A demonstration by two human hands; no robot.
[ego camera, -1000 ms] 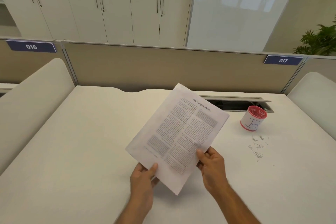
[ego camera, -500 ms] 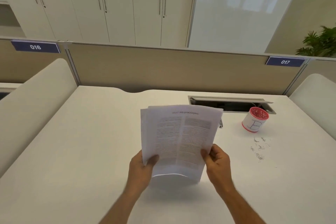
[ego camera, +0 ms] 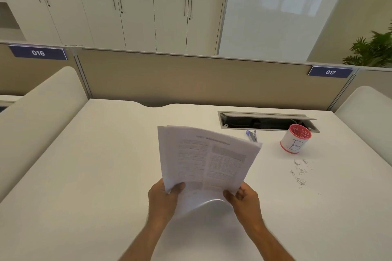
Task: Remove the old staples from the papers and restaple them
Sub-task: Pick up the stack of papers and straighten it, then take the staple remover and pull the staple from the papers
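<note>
Above a white worktop [ego camera: 95, 176], left hand [ego camera: 163, 199] and right hand [ego camera: 246, 199] hold a sheaf of printed white papers [ego camera: 207, 159] upright, fingers gripping its lower corners.

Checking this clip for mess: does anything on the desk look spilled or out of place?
Yes: loose staples lie scattered on the desk just in front of the red-rimmed cup, not inside it.

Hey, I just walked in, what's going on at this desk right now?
A person is holding a stack of printed papers upright over the white desk, left hand and right hand gripping its bottom corners. The sheets are fanned at the top. Behind them lies a blue tool, near a red-rimmed cup marked B. Loose pulled staples are scattered by the cup.
</note>
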